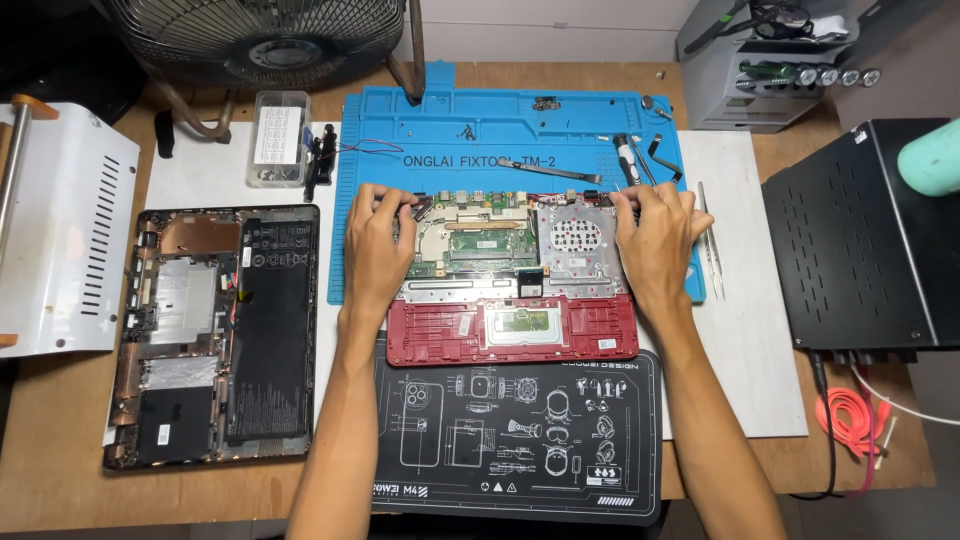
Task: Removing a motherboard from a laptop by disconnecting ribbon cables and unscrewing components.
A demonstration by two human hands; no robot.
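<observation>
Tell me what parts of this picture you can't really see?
Head view only:
- Far corners of the red laptop case: covered by the left hand and right hand.
- Fingertips: curled over the case edge, so the grip is unclear.
- Fan: cut off by the top edge.
- Screws in the clear box: too small.
- Teal object: cut off at right.

Clear plastic parts box, rectangular, white paper label under lid, at far left edge of blue mat.

White rectangular labels on black battery inside opened case bottom, left of mat.

Small white sticker on red laptop frame, near right corner.

Black mat at near edge, white line drawings and small printed marks.

Blue mat: dark lettering printed across middle.

No screens visible.
</observation>
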